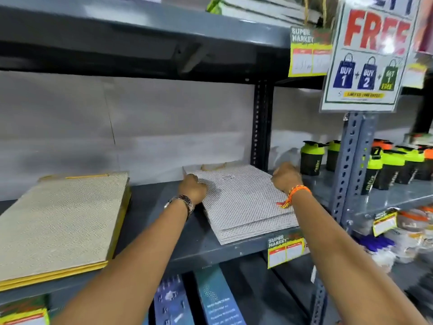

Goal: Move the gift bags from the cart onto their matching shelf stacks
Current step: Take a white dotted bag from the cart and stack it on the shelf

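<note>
Head view: the flat stack of white dotted paper gift bags (pixel 243 202) is seen on the grey metal shelf (pixel 187 252), long axis running away, flanked equally by the clenched left hand (pixel 192 192) and clenched right hand (pixel 286 177), each pressed to a side edge.

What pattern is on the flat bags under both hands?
White paper gift bags with tiny dark dots, head view.

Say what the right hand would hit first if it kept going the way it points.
Probably the black upright post or the back wall behind the white bags; the right hand points toward the shelf's rear. Depth unclear.
</note>
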